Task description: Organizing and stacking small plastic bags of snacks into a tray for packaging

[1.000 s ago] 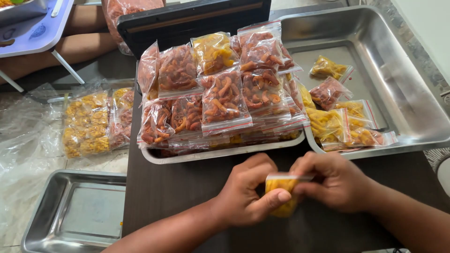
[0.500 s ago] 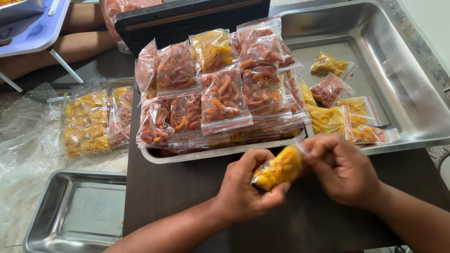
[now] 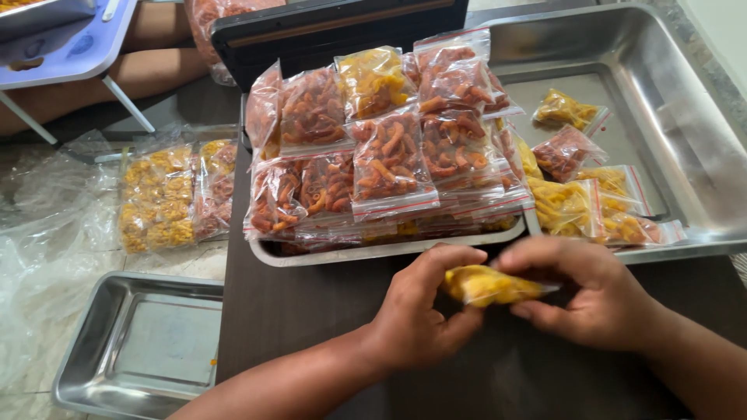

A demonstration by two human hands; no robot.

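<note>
My left hand [image 3: 420, 315] and my right hand [image 3: 587, 295] both grip a small clear bag of yellow snack pieces [image 3: 486, 285] just above the dark table [image 3: 303, 311]. The bag lies sideways between my fingers. Right behind it stands a steel tray [image 3: 350, 253] piled with several sealed bags of orange and yellow snacks [image 3: 389, 148].
A large steel tray [image 3: 685, 132] at the right holds several loose snack bags [image 3: 576, 202]. An empty steel tray [image 3: 140, 346] and a big bag of yellow packets [image 3: 167, 194] lie on the floor at left. A black sealing machine [image 3: 327, 23] stands behind. Another person's leg [image 3: 101, 85] shows top left.
The yellow bag has turned from tilted to lying flat sideways between my hands, and both hands have shifted slightly lower and to the right.
</note>
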